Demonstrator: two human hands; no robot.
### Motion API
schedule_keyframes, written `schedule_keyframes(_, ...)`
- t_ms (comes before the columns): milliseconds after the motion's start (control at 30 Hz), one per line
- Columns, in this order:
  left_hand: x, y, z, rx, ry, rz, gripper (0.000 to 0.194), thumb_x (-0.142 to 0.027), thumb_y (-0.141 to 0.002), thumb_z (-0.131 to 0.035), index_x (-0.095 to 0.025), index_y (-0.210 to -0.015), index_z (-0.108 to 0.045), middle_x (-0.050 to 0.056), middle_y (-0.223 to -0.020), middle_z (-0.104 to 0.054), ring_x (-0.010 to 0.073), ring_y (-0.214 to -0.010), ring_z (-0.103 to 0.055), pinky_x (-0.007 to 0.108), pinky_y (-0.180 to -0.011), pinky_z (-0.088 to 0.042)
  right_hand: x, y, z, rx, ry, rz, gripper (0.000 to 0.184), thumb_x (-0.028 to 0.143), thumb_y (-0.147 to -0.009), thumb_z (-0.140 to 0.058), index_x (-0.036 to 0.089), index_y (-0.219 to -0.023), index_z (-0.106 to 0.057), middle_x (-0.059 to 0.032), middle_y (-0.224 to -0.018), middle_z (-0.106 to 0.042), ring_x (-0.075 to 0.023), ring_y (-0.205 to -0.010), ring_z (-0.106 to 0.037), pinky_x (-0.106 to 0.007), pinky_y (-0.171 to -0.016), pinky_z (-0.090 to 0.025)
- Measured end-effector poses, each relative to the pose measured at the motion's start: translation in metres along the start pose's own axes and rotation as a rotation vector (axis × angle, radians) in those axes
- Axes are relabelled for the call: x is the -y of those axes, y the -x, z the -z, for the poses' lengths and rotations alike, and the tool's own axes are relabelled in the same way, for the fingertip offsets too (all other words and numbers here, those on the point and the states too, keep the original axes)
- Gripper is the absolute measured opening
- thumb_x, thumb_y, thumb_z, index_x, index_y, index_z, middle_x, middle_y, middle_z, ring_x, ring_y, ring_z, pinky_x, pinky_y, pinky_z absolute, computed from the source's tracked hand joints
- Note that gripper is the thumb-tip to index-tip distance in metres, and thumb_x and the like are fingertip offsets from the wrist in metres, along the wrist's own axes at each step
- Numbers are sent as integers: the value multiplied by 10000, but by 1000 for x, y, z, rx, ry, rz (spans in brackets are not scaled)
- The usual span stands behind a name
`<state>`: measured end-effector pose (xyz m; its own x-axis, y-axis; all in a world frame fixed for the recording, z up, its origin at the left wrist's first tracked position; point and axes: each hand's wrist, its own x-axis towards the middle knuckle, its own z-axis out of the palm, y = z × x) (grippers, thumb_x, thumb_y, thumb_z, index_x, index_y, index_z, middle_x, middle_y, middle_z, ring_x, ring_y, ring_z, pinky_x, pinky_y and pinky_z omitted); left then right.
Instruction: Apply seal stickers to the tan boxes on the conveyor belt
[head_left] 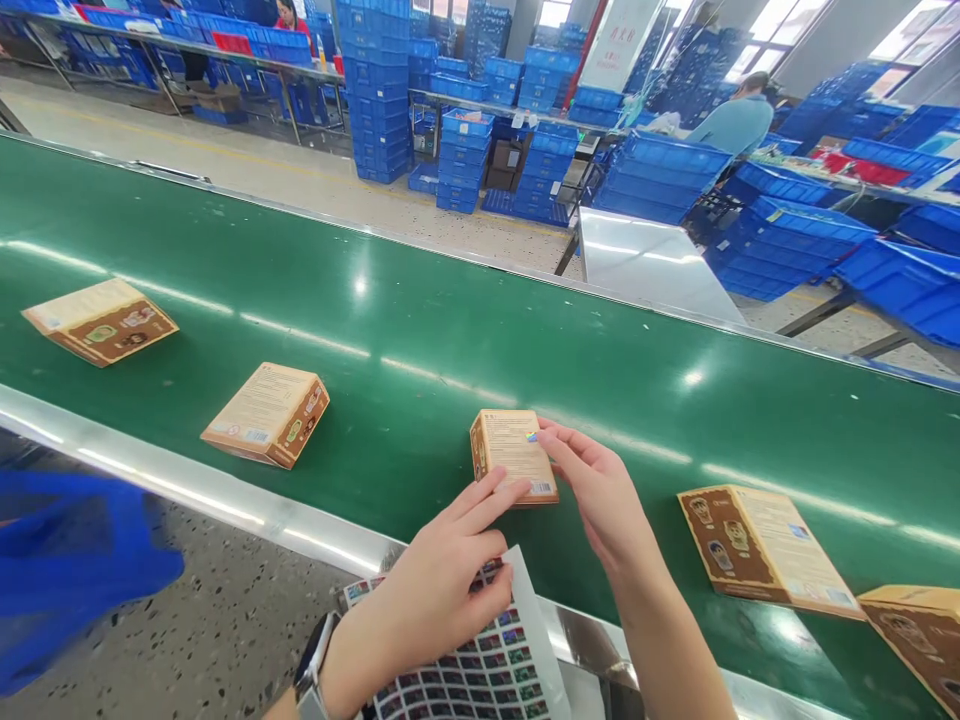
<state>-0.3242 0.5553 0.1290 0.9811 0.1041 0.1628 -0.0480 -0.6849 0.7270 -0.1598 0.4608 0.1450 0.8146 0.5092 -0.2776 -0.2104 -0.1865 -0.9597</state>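
Observation:
A small tan-and-brown cardboard box (508, 448) lies on the green conveyor belt (420, 300) in front of me. My left hand (439, 575) has its index and middle fingers resting on the lower part of the box. Between its thumb and curled fingers it grips a sheet of small shiny stickers (480, 680), which hangs over the belt's near edge. With thumb and index finger pinched, my right hand (604, 490) holds a tiny iridescent sticker (532, 437) against the box's upper right face.
Similar boxes lie left (262, 405), far left (105, 325) and right (780, 545), the right one bearing a sticker; another is cut off at the right edge. Beyond the belt are a metal table (637, 245), stacked blue crates (375, 90) and a seated person (735, 115).

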Motion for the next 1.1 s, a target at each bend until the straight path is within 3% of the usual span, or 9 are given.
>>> schedule_keyframes(233,-11,-7,-6,41,31,25,243,-58,-872,-548,-187,-673,-602,78,-1594,-404,269,-1514,-293,391,-1223,-388,-9,4,9,-70,-2,34,428,579,-622,-826,199,-794,-732,-82,-1097,-729,-285,-1003,-649,-348,-824,-514)
schedule_keyframes(533,-21,-13,-14,49,44,-12,230,-45,-861,-547,-166,-715,-677,88,-1579,-422,291,-1498,-325,452,-1225,-384,-14,9,17,-197,172,120,435,599,-671,-744,188,-799,-684,-115,-1046,-728,-263,-805,-650,-365,-677,-520)
schedule_keyframes(733,-24,-19,-19,44,65,-60,224,-33,-843,-556,-171,-720,-684,83,-1585,-411,292,-1494,-336,471,-1218,-396,-11,13,18,-408,344,236,387,547,-710,-704,226,-892,-585,-124,-1200,-661,-276,-906,-649,-432,-826,-506)
schedule_keyframes(800,-25,-20,-21,49,66,-67,228,-19,-829,-559,-169,-709,-683,78,-1583,-417,292,-1493,-340,468,-1218,-400,-11,13,20,-446,362,238,452,558,-710,-710,231,-966,-530,-135,-1216,-647,-270,-876,-657,-420,-772,-518)
schedule_keyframes(900,-26,-23,-25,57,59,-75,219,-15,-818,-571,-154,-698,-691,88,-1587,-406,303,-1489,-351,458,-1217,-404,-12,13,23,-411,368,223,471,600,-762,-653,224,-1011,-520,-142,-1131,-673,-268,-824,-663,-387,-665,-519)
schedule_keyframes(1100,-26,-30,-32,90,88,-117,218,-16,-814,-568,-155,-676,-664,98,-1593,-397,305,-1499,-332,444,-1213,-406,-18,5,36,-405,357,223,485,625,-753,-606,223,-1008,-515,-119,-963,-729,-274,-796,-671,-388,-677,-512)
